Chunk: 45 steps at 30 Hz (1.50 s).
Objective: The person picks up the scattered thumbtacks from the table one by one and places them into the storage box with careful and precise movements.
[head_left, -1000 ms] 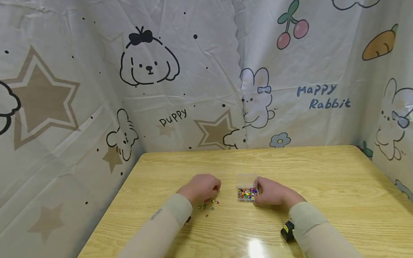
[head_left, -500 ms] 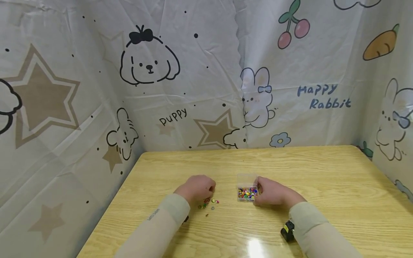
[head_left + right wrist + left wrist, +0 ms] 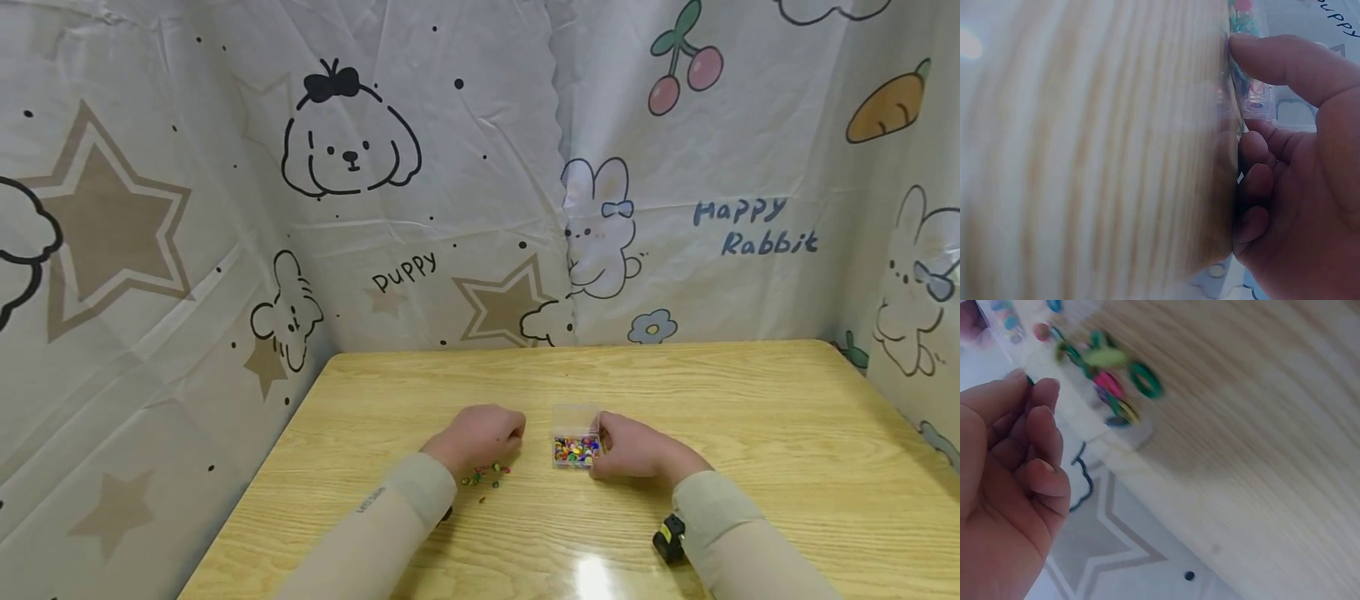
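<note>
Beige-cuffed, the left hand [image 3: 476, 437] was observed with thumb and forefinger pinched on a small dark green piece [image 3: 1030, 380], its remaining fingers curled inward. At its six o'clock, loose coloured pieces [image 3: 1107, 359], some ring-shaped, lay in a scattered cluster on the wooden table [image 3: 750, 417]. At its three o'clock stood a clear plastic box [image 3: 570, 466], lid [image 3: 573, 418] raised on the twelve o'clock side, containing many mixed-colour pieces [image 3: 576, 451]. The right hand [image 3: 641, 450] gripped the box on its three o'clock side, thumb toward the five o'clock corner. A black device [image 3: 666, 537] sat beside the right cuff [image 3: 716, 496]. Beyond the table, at twelve o'clock, hung a white cartoon-printed sheet [image 3: 487, 192].
</note>
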Each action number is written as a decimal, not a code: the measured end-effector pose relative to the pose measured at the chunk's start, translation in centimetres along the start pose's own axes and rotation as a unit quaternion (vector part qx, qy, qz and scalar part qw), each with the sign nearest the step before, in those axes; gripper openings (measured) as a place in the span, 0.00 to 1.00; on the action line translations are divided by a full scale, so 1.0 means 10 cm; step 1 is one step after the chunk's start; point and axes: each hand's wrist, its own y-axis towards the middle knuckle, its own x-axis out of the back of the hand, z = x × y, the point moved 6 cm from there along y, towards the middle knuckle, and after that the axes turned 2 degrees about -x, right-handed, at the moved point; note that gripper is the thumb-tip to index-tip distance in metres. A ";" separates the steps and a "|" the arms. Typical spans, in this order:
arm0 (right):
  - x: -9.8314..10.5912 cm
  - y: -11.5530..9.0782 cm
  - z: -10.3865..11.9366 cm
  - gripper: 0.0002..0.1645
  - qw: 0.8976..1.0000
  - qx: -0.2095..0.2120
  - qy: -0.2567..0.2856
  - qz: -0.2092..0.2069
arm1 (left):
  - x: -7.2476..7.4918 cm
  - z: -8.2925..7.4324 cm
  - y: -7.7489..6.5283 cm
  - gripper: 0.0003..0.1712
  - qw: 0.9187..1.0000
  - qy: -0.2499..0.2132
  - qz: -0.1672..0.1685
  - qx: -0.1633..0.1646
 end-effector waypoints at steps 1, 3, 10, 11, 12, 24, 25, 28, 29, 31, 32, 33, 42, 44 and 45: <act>0.00 0.00 0.00 0.27 1.000 0.000 0.000 0.000 | 0.01 -0.04 0.02 0.06 1.000 0.002 -0.004 -0.005; 0.01 0.00 0.00 0.27 1.000 -0.002 0.000 -0.001 | 0.04 -0.13 0.06 0.05 1.000 0.008 -0.010 -0.016; 0.01 -0.01 0.01 0.27 1.000 -0.003 0.004 0.002 | 0.12 -0.43 0.21 0.09 0.998 0.022 -0.020 -0.047; 0.01 -0.01 0.02 0.27 1.000 -0.003 0.004 0.002 | 0.11 -0.46 0.24 0.09 0.998 0.024 -0.019 -0.050; 0.01 -0.01 0.02 0.27 1.000 -0.003 0.005 0.003 | 0.10 -0.48 0.26 0.09 0.998 0.025 -0.018 -0.052; 0.01 -0.01 0.03 0.27 1.000 -0.007 0.000 0.001 | 0.02 -0.64 0.33 0.12 0.996 0.067 -0.010 -0.061; 0.02 -0.01 0.04 0.27 1.000 -0.005 -0.002 0.001 | 0.02 -0.64 0.33 0.13 0.996 0.069 -0.011 -0.060; 0.02 -0.02 0.05 0.27 1.000 -0.001 -0.006 -0.001 | 0.02 -0.64 0.32 0.12 0.995 0.073 -0.015 -0.059; 0.02 -0.02 0.05 0.27 1.000 0.000 -0.006 -0.001 | 0.01 -0.64 0.32 0.12 0.995 0.073 -0.015 -0.059; 0.02 -0.02 0.05 0.27 1.000 0.002 -0.004 0.000 | 0.01 -0.64 0.33 0.12 0.996 0.068 -0.014 -0.057; 0.02 -0.02 0.05 0.27 1.000 0.002 -0.004 0.000 | 0.01 -0.64 0.33 0.11 0.996 0.063 -0.013 -0.057; 0.03 -0.03 0.05 0.27 1.000 0.002 -0.003 0.000 | 0.02 -0.64 0.33 0.11 0.997 0.056 -0.012 -0.055; 0.03 -0.02 0.02 0.28 1.000 0.009 0.004 -0.002 | 0.13 -0.37 0.23 0.09 0.999 0.029 -0.020 -0.025; 0.02 -0.01 0.01 0.28 1.000 0.009 0.006 0.000 | 0.13 -0.24 0.17 0.10 0.999 0.023 -0.019 -0.014; 0.01 -0.01 0.00 0.28 1.000 0.009 0.007 0.001 | 0.13 -0.18 0.14 0.10 1.000 0.017 -0.015 -0.007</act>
